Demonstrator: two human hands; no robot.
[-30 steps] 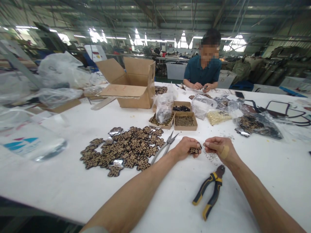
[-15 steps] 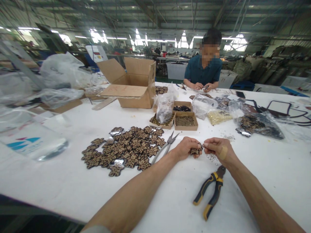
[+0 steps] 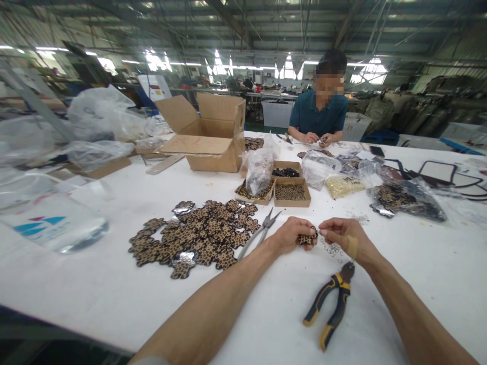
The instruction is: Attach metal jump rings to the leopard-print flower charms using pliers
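Note:
My left hand is closed on a leopard-print patch with a dark edge. Close to the patch's right side, my right hand has its thumb and fingertips pinched together; whatever lies between them is too small to make out. A tan plaster wraps the right hand near the thumb. Small metal rings are scattered on the white table beneath the hands. Pliers with black and yellow handles lie below the right hand. Long-nosed pliers rest left of my left hand, beside a pile of leopard-print patches.
Small boxes of metal parts stand beyond my hands, beside an open cardboard box. Plastic bags, one with yellowish pieces, lie to the right. Across the table a person handles small items. Clear plastic covers the left side.
Both hands stay almost in place, the left still holding the patch. My right fingertips have shifted very slightly against it. The whole view has moved down a little.

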